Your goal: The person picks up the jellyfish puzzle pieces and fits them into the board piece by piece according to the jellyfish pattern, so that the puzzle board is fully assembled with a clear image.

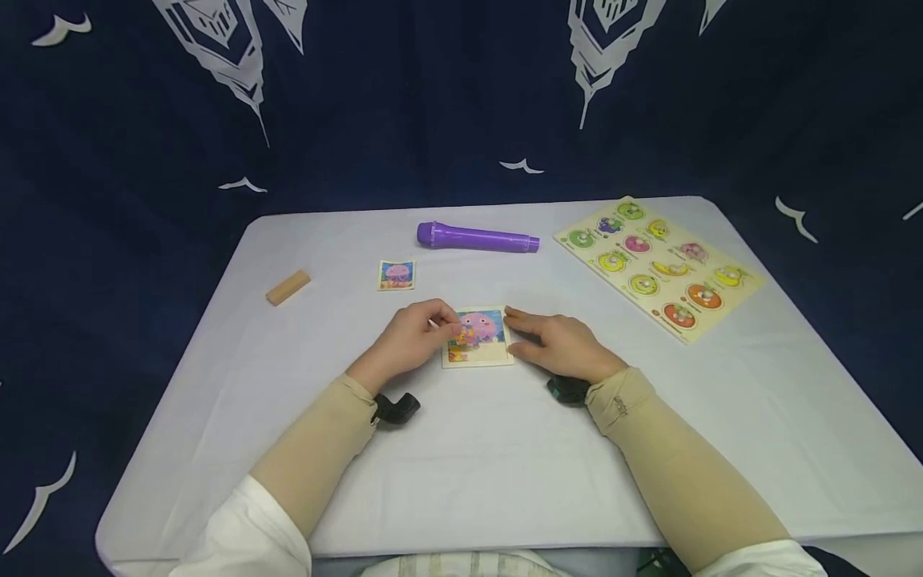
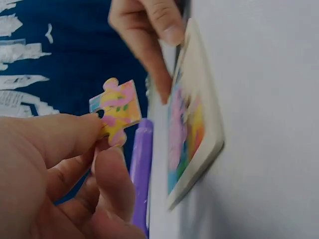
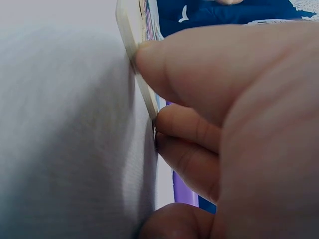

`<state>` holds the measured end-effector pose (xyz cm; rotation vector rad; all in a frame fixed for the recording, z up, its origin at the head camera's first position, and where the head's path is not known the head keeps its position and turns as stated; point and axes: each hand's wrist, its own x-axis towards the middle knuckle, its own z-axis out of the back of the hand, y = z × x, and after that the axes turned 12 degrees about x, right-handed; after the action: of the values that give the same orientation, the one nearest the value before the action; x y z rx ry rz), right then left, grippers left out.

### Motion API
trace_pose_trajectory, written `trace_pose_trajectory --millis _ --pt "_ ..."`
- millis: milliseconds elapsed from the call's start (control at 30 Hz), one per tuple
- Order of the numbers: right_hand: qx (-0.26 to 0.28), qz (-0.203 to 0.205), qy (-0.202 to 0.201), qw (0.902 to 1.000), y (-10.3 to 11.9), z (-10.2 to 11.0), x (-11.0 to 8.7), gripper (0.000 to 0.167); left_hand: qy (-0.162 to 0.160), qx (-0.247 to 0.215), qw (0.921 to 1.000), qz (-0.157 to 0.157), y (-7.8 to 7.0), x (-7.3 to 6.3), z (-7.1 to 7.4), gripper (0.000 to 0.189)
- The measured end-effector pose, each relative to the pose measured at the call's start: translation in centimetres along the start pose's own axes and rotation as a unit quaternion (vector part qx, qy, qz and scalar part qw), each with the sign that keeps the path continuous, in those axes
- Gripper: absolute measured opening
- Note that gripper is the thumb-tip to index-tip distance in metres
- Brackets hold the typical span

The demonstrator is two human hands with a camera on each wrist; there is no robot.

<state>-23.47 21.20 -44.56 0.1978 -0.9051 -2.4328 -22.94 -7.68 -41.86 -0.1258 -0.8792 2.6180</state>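
Note:
Between thumb and fingertips, my left hand (image 1: 413, 336) pinches a small jigsaw puzzle piece (image 2: 119, 107), yellow and pink with rounded tabs. It is held above the left side of a square jigsaw puzzle board (image 1: 493, 357), which lies flat on the table. A pink cartoon creature on blue shows in the board's upper part, and a pale bare patch shows at its lower right. My right hand (image 1: 561, 344) touches the board's right edge with thumb and fingertips, its fingers fairly straight. Part of the board's left side is hidden behind my left hand.
Beyond the board lie a small picture card (image 1: 397, 275) with a pink creature and a purple microphone-shaped stick (image 1: 479, 238). A wooden block (image 1: 288, 288) lies to the left. At the right is a fruit-picture knob board (image 1: 613, 232) on the white-covered table (image 1: 505, 465).

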Motion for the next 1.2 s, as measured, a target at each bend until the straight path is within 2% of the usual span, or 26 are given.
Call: trace_pose_trajectory --millis 100,233,600,767,1000,1200 --pt "-0.001 0.001 0.001 1.0 0.0 0.0 0.1 0.058 0.016 0.03 0.9994 -0.007 -0.6 0.6 -1.1 0.012" --pt "0.001 0.005 0.001 1.0 0.1 -0.1 0.3 0.058 0.033 0.065 0.9972 -0.013 -0.8 0.8 -2.2 0.009" --pt "-0.004 0.006 0.002 1.0 0.3 -0.1 0.5 0.057 0.034 0.118 0.992 -0.031 -0.5 0.8 -2.7 0.007" --pt "-0.005 0.004 0.002 1.0 0.1 -0.2 0.4 0.057 0.017 0.126 0.9913 -0.033 -0.4 0.9 -3.0 0.005" --pt "-0.007 0.007 -0.001 0.9999 -0.2 -0.2 0.3 0.057 0.015 0.126 0.9916 -0.026 -0.4 1.0 -3.4 0.01" --pt "-0.01 0.007 -0.002 0.9999 -0.2 -0.1 0.1 0.057 0.005 0.133 0.9911 -0.006 -0.4 1.2 -3.7 0.011"
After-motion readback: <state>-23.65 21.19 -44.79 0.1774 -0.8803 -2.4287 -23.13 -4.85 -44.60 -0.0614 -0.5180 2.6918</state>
